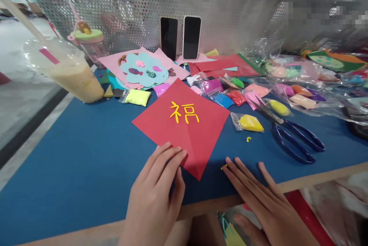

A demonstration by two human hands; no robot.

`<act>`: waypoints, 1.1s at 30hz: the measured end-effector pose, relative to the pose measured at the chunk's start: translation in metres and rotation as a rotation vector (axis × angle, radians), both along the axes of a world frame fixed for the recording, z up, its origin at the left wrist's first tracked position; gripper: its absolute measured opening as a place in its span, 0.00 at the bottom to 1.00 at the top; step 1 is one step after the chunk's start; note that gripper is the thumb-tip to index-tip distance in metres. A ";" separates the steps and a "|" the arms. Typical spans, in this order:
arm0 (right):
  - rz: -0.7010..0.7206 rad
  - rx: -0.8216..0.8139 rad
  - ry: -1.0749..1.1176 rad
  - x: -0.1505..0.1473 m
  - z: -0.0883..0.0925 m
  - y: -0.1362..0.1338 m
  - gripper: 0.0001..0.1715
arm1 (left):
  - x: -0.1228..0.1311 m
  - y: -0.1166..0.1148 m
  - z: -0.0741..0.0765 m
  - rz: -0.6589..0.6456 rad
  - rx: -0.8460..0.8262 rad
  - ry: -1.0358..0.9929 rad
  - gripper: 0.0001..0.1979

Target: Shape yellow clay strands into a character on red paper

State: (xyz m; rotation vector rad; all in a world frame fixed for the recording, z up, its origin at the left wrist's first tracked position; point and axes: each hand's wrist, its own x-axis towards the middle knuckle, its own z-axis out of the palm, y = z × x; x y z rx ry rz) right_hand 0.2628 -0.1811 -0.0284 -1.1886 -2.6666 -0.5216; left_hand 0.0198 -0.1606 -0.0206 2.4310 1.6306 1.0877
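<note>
A red paper square (161, 119) lies turned like a diamond on the blue table, with a yellow clay Chinese character (184, 113) on its upper half. My left hand (159, 184) rests its fingertips on the paper's lower left edge, holding nothing. My right hand (258, 196) lies with fingers stretched out at the table's front, pressing on a small yellow clay strip (224, 167), most of it hidden under the fingers. A yellow clay packet (250, 123) sits right of the paper, with a yellow clay scrap (248, 139) just below it.
Blue-handled scissors (296, 138) lie to the right, points toward several coloured clay packets (221, 100). Two phones (191, 38) lean on the perforated metal panel (235, 12). A tilted drink cup (71, 73) stands left, beside a pink paper craft (115, 61).
</note>
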 end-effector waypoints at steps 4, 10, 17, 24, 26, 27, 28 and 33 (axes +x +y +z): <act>-0.018 -0.020 -0.006 0.001 -0.001 -0.005 0.38 | 0.001 0.000 0.000 -0.005 -0.005 -0.009 0.14; -0.086 -0.142 0.090 -0.002 -0.005 0.011 0.36 | -0.001 0.001 -0.001 -0.011 0.024 -0.007 0.14; -0.099 -0.159 0.097 -0.003 -0.008 0.025 0.35 | -0.001 0.001 -0.002 -0.018 0.045 0.001 0.14; -0.048 -0.079 0.028 0.010 -0.014 0.012 0.34 | -0.001 0.003 -0.003 -0.032 0.041 0.032 0.15; -0.074 -0.087 0.034 0.008 -0.014 0.013 0.35 | -0.001 0.003 -0.003 -0.033 0.030 0.043 0.15; -0.085 -0.090 0.042 0.005 -0.014 0.015 0.36 | -0.001 0.002 -0.003 -0.035 0.027 0.048 0.15; -0.094 -0.095 0.050 0.002 -0.013 0.017 0.36 | -0.002 0.002 -0.003 -0.038 0.021 0.053 0.15; -0.084 -0.128 0.076 -0.008 -0.008 0.028 0.38 | -0.004 0.000 -0.003 -0.037 -0.005 0.068 0.15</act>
